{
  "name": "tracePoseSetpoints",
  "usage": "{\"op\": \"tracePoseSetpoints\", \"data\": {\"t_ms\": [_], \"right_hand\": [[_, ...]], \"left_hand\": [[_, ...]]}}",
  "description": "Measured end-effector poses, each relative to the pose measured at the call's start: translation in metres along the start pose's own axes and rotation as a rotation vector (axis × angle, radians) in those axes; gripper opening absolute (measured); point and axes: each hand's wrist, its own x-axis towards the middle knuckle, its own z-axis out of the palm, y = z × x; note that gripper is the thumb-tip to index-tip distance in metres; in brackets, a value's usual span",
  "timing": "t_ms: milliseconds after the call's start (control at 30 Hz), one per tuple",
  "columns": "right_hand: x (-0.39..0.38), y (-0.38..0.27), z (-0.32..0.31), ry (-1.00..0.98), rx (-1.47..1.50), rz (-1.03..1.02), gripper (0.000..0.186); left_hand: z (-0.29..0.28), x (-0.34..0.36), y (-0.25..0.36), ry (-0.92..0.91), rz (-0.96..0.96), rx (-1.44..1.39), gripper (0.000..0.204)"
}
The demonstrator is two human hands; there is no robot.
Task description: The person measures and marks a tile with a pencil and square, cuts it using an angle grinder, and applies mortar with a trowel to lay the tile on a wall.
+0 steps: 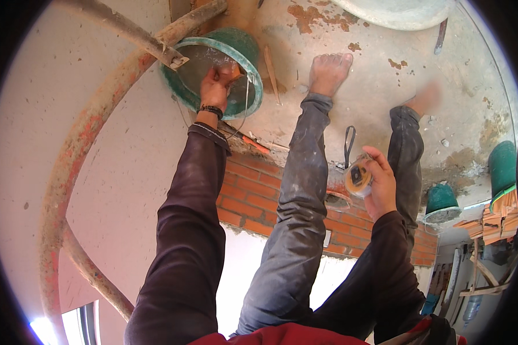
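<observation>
Behind the left fingers (220, 73) I see a dark bracelet (212, 109), then a dark brownish left sleeve (191, 198) with pale stitching near the cuff. Behind the right fingers (378, 156), the right sleeve (392, 253) is also dark. Between them, the grey trousers (306, 167) carry whitish marks; farther back, a red garment (282, 336) shows.

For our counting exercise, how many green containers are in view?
3: a large container at upper left, with the left hand at its mouth; a small container at right; a third container farther right, by the edge. Others may be hidden.
</observation>
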Motion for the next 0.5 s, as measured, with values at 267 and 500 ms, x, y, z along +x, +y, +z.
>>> {"op": "tracePoseSetpoints", "data": {"t_ms": [267, 500], "right_hand": [[-0.002, -0.001, -0.001, 0.009, 0.029, 0.013, 0.028], [-0.001, -0.002, -0.002, 0.027, 0.035, 0.004, 0.028]], "left_hand": [[0.02, -0.013, 0.017, -0.06, -0.075, -0.07, 0.03], [0.014, 0.047, 0.039, -0.137, -0.343, 0.809, 0.034]]}}
